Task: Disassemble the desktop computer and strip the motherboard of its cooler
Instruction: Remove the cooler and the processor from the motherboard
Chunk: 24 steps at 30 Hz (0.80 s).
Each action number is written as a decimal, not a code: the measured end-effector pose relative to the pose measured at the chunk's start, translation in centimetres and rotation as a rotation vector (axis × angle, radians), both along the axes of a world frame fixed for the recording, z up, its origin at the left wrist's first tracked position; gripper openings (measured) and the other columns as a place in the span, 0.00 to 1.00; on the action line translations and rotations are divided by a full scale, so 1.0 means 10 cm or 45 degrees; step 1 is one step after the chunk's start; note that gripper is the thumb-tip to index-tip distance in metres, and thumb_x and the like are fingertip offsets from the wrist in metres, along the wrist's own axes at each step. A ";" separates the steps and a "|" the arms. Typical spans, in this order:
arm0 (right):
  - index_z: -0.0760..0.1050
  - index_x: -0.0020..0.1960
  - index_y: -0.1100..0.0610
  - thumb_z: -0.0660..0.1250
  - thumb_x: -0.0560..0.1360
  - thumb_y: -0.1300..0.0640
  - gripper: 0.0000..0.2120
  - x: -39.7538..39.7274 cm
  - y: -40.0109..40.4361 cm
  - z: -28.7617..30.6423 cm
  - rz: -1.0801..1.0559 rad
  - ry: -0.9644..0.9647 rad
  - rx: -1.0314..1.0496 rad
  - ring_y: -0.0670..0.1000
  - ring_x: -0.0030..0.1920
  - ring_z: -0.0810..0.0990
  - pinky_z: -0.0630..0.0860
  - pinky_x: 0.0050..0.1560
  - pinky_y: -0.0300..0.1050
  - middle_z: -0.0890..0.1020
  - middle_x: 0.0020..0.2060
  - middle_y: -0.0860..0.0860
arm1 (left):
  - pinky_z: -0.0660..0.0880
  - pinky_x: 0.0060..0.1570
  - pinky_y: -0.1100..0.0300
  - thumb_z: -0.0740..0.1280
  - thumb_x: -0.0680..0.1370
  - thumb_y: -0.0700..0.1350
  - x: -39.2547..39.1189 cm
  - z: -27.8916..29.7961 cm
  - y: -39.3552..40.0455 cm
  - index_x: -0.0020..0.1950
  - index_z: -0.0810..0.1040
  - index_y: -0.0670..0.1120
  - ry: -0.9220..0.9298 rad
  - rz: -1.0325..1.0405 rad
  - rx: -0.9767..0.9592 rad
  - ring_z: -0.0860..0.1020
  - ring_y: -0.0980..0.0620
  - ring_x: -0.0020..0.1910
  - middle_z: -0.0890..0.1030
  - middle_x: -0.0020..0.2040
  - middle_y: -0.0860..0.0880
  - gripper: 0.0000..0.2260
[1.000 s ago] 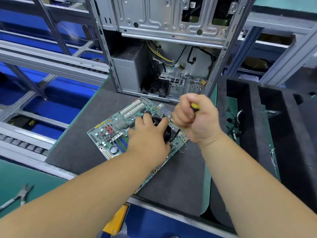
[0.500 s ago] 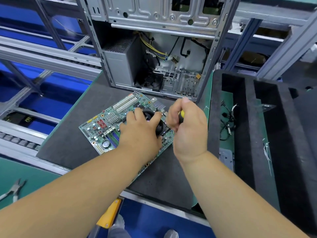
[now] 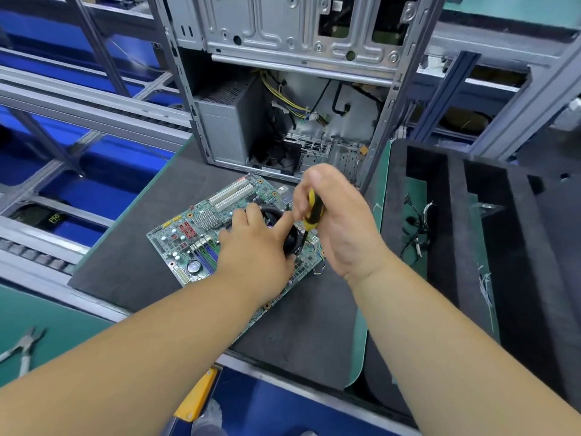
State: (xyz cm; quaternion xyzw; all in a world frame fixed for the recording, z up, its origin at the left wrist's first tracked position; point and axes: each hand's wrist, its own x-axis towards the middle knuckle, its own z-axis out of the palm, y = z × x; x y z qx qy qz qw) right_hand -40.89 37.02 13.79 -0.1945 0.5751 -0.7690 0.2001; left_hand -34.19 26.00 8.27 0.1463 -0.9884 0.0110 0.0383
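A green motherboard (image 3: 201,234) lies flat on the dark grey mat (image 3: 125,265) in front of the opened computer case (image 3: 283,89). Its round black cooler (image 3: 290,239) sits near the board's right side, partly hidden by my hands. My left hand (image 3: 254,247) lies on top of the cooler with the fingers spread over its rim. My right hand (image 3: 339,225) grips a yellow-and-black screwdriver (image 3: 314,212) upright, its shaft pointing down at the cooler's right edge. The tip is hidden.
A black foam tray (image 3: 518,247) with long slots stands on the right, loose cables (image 3: 418,228) in one slot. Pliers (image 3: 23,350) lie on the green surface at lower left. Conveyor rails (image 3: 78,105) run along the left. A yellow object (image 3: 198,394) sits below the table edge.
My right hand has loosened and turned on the screwdriver, so more of the yellow handle shows. My left hand stays on the cooler. The camera view has shifted a little.
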 end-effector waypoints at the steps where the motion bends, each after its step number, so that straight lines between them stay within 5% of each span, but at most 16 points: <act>1: 0.71 0.40 0.55 0.63 0.76 0.48 0.12 0.02 0.00 0.00 -0.155 -0.015 0.038 0.53 0.36 0.71 0.67 0.39 0.44 0.74 0.31 0.51 | 0.65 0.43 0.49 0.62 0.73 0.62 0.00 0.01 0.00 0.69 0.58 0.57 -0.003 0.002 -0.012 0.64 0.42 0.54 0.62 0.56 0.42 0.27; 4: 0.75 0.40 0.53 0.62 0.78 0.44 0.15 0.03 -0.01 -0.02 -0.453 -0.113 -0.009 0.50 0.36 0.74 0.68 0.39 0.45 0.76 0.32 0.50 | 0.62 0.41 0.50 0.62 0.74 0.62 -0.01 0.01 0.00 0.69 0.57 0.57 -0.019 0.003 -0.033 0.64 0.41 0.54 0.63 0.57 0.41 0.27; 9: 0.69 0.34 0.57 0.53 0.80 0.48 0.20 0.15 -0.12 -0.09 -0.454 -0.059 -0.239 0.51 0.29 0.62 0.58 0.33 0.47 0.66 0.26 0.49 | 0.61 0.41 0.50 0.62 0.73 0.62 -0.02 -0.01 -0.01 0.68 0.59 0.56 -0.005 0.012 -0.021 0.64 0.41 0.54 0.63 0.56 0.41 0.26; 13: 0.67 0.27 0.54 0.52 0.77 0.54 0.20 0.13 -0.20 -0.11 -0.243 0.087 -0.228 0.49 0.26 0.59 0.56 0.29 0.41 0.64 0.23 0.47 | 0.63 0.41 0.49 0.62 0.73 0.62 -0.04 -0.04 -0.03 0.67 0.60 0.58 0.021 0.010 0.030 0.63 0.42 0.53 0.63 0.54 0.42 0.25; 19: 0.63 0.24 0.56 0.50 0.75 0.54 0.21 -0.12 -0.16 -0.01 0.119 -0.148 -0.345 0.45 0.22 0.52 0.50 0.27 0.36 0.58 0.19 0.47 | 0.63 0.41 0.49 0.63 0.72 0.62 -0.04 -0.06 -0.05 0.64 0.61 0.56 0.042 -0.003 0.039 0.64 0.42 0.53 0.63 0.53 0.42 0.24; 24: 0.62 0.24 0.57 0.50 0.77 0.52 0.23 -0.13 -0.19 -0.04 0.151 -0.119 -0.383 0.45 0.22 0.51 0.48 0.27 0.38 0.57 0.19 0.47 | 0.68 0.44 0.49 0.63 0.72 0.65 -0.06 -0.11 -0.16 0.64 0.59 0.57 0.031 -0.018 0.136 0.64 0.42 0.55 0.63 0.55 0.43 0.26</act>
